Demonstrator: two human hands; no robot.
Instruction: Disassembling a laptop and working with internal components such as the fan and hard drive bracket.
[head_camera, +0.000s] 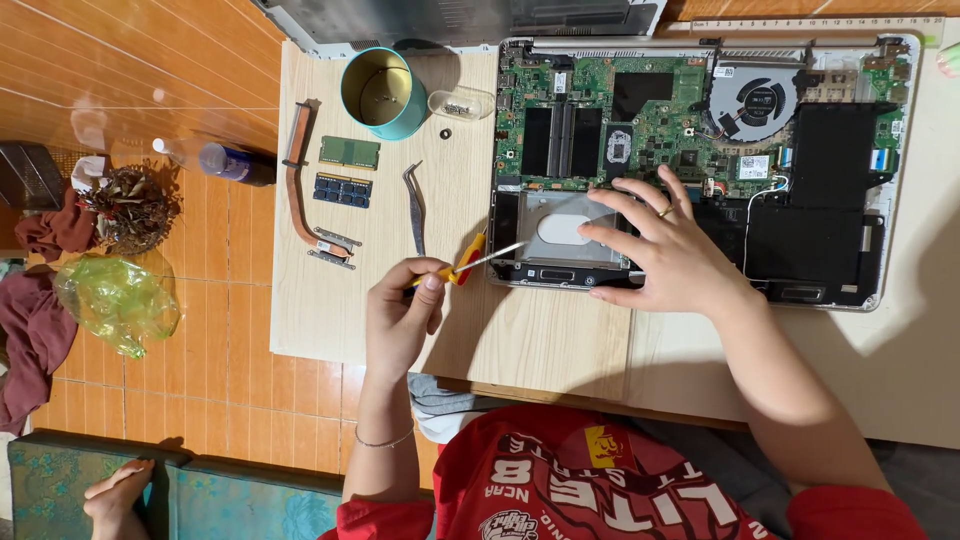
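Screwdriver (468, 262), yellow-and-red handled, pinched in left hand (400, 315); long axis near level, tip aimed rightward and slightly up at hard drive (565, 232) in opened laptop (700, 150). Right hand (665, 250), fingers splayed loose, pressed flat beside drive, gripping nothing.

Free to pass along the bare near strip of the wooden board (540, 345), between the left hand (400, 315) and the right hand (665, 255). Blocked just beyond by the yellow screwdriver (470, 262), slanting from the left hand to the hard drive bay (560, 235) of the opened laptop (700, 170). Crowded on the left half: tweezers (414, 205), two memory modules (346, 170), copper heat pipe (297, 180), small brackets (333, 250). Tight at the far edge between the teal tin (383, 92) and the clear screw capsule (461, 103). Open again below the brackets, at the near left corner.
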